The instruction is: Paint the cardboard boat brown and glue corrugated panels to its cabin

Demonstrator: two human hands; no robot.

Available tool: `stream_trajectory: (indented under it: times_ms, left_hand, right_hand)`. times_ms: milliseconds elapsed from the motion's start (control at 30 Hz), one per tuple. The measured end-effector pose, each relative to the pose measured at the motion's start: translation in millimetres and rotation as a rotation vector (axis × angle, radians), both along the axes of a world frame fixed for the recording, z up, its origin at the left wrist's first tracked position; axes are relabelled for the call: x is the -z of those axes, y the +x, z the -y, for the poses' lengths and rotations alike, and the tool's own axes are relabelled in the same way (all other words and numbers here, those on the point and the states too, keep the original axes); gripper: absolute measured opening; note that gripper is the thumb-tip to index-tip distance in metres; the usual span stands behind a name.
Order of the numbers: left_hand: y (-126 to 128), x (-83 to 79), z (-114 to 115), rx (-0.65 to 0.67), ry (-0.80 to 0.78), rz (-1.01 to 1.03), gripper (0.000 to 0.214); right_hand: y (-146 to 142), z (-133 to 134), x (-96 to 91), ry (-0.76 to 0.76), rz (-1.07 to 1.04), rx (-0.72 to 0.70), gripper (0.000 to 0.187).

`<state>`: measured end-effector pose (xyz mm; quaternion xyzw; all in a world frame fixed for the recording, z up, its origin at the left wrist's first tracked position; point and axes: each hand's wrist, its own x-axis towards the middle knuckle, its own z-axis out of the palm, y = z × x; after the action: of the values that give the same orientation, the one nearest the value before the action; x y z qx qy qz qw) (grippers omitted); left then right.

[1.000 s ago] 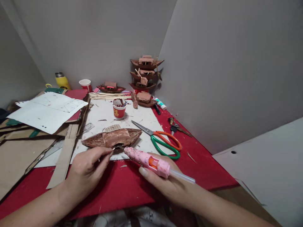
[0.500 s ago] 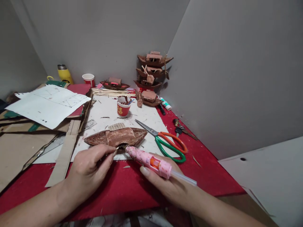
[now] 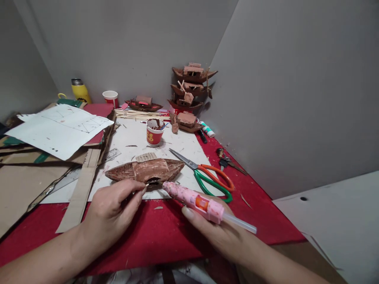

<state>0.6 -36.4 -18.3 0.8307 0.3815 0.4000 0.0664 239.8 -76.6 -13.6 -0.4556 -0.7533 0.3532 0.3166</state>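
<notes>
A brown model boat [image 3: 151, 169] with a curved roof lies across the white board in front of me. My left hand [image 3: 118, 207] pinches a small pale stick [image 3: 147, 185] at the near side of the boat, beside the dark opening under its roof. In my right hand [image 3: 207, 225] is a pink patterned glue gun [image 3: 192, 201], with a clear glue stick [image 3: 241, 224] out of its back end. Its nozzle points at the opening from a little to the right, apart from the pale stick. A ridged cardboard piece [image 3: 146, 157] rests behind the roof.
Scissors [image 3: 211, 177] with orange and green handles lie right of the boat. A red paper cup [image 3: 154, 134] stands behind it. Several finished boats [image 3: 192, 88] are stacked at the back. Cardboard and paper [image 3: 59, 128] cover the left side; keys [image 3: 224, 161] lie right.
My right hand has drawn the glue gun back to the right, away from the boat's opening. My left hand and the boat stay almost where they were.
</notes>
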Motion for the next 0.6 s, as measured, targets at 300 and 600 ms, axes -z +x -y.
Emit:
stream_trajectory:
  times_ms: [300, 600]
  left_hand:
    - [-1, 0.9, -1, 0.016, 0.049, -0.001, 0.01]
    - [0, -0.4, -1, -0.003, 0.06, -0.027, 0.007]
  right_hand:
    - [-12, 0, 0.6, -0.089, -0.079, -0.018, 0.041]
    - [10, 9, 1.3, -0.099, -0.053, 0.038, 0.043]
